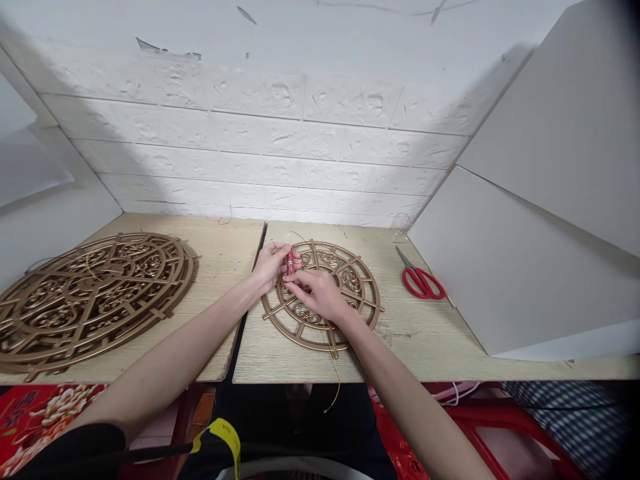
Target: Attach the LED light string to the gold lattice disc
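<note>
Between my hands is a small red tube-like piece (pixel 290 260) with a silver band, held upright. My left hand (pixel 271 268) pinches its upper part, fingers curled behind it. My right hand (pixel 320 293) has its thumb and fingertips closed at the lower end of the same piece. Beneath both hands a round bronze-coloured lattice frame (pixel 371 307) with scrollwork lies flat on the table; my hands hide part of its left side. A thin yellow cord (pixel 339 377) trails from the frame over the table's front edge.
Several similar round lattice frames (pixel 170 287) lie stacked at the left. Scissors with red handles (pixel 423 283) rest on the right of the wooden table (pixel 410 340). A dark gap splits the tabletop. White boards (pixel 475 267) stand on both sides, and a white brick-patterned wall (pixel 280 147) is behind.
</note>
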A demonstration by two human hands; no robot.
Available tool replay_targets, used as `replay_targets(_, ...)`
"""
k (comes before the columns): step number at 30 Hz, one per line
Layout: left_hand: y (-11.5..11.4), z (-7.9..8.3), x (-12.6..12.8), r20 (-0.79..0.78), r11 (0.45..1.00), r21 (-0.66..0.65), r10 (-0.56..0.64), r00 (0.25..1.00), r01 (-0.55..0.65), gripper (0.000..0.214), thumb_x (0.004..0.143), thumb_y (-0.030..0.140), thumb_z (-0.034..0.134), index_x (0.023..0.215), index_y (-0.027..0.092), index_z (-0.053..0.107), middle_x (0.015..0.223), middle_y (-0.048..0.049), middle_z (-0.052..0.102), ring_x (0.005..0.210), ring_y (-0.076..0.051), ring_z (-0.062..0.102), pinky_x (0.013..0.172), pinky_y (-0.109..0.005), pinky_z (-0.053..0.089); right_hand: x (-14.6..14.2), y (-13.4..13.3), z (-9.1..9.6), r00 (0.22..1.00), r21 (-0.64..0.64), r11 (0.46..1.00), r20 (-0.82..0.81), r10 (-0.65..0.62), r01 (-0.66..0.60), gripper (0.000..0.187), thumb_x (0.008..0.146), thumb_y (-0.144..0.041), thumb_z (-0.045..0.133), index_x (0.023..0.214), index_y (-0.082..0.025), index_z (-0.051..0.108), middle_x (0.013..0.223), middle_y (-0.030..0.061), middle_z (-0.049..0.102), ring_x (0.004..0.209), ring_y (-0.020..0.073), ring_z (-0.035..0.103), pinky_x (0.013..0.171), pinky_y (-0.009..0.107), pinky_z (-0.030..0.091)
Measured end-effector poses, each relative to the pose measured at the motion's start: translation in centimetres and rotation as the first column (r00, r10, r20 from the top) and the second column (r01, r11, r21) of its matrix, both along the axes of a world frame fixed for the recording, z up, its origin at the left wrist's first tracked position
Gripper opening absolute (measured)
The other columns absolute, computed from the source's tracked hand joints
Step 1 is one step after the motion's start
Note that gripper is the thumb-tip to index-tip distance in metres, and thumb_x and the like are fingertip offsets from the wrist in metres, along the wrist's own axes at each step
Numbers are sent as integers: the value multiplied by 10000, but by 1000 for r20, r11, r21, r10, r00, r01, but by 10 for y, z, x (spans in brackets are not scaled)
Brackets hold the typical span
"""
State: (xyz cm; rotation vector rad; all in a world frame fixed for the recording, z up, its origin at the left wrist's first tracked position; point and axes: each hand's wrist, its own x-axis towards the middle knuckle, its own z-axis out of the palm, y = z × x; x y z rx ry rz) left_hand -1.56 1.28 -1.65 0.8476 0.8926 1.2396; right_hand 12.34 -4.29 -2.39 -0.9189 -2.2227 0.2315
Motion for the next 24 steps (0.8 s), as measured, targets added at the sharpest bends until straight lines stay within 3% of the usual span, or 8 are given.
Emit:
replay_targets(6,0,-1,-1,34,1000,-15,-4,999,5,172,784,209,641,829,140,490,716,-63,655,544,-132,628,532,-253,532,3,0,4,1000,-72,997,-11,10,-10,152,887,-237,561,979,-182,670,746,16,669,618,122,576,604,215,398)
replay_targets(11,1,-1,-2,79,1000,-2,8,997,-8,113,806,172,599,828,136,494,724,-61,654,555,-122,622,543,-250,536,9,-1,15,955,-216,973,-297,10,-77,247,859,-294,607,1090,-206,618,715,-9,686,615,133,623,656,256,475)
replay_targets(16,3,0,-1,101,1000,-8,6,995,-5,76,825,140,567,827,126,492,719,-76,656,557,-130,633,580,-263,540,22,1,27,745,-358,929,-645,-172,-96,314,805,-396,650,1012,-195,526,565,-40,616,464,113,545,465,207,428)
replay_targets(19,3,0,-1,106,1000,-4,2,994,-2,74,830,141,560,816,125,489,707,-76,656,563,-129,634,593,-264,542,36,5,32,632,-412,910,-716,-295,-42,390,764,-440,678,994,-205,468,540,-59,592,434,97,505,416,177,366)
replay_targets(21,3,-1,-2,109,1000,-8,6,994,-5,70,834,137,551,816,129,483,703,-73,656,558,-129,632,584,-263,540,48,10,32,605,-448,893,-701,-377,38,385,769,-481,656,960,-196,483,564,-41,607,445,92,505,419,174,353)
replay_targets(24,4,-2,-2,106,1000,-6,4,994,-4,67,832,132,551,830,133,484,704,-71,657,553,-134,633,568,-265,538,65,15,29,648,-472,862,-602,-467,183,373,800,-539,590,863,-174,544,573,-7,620,468,87,498,436,174,345)
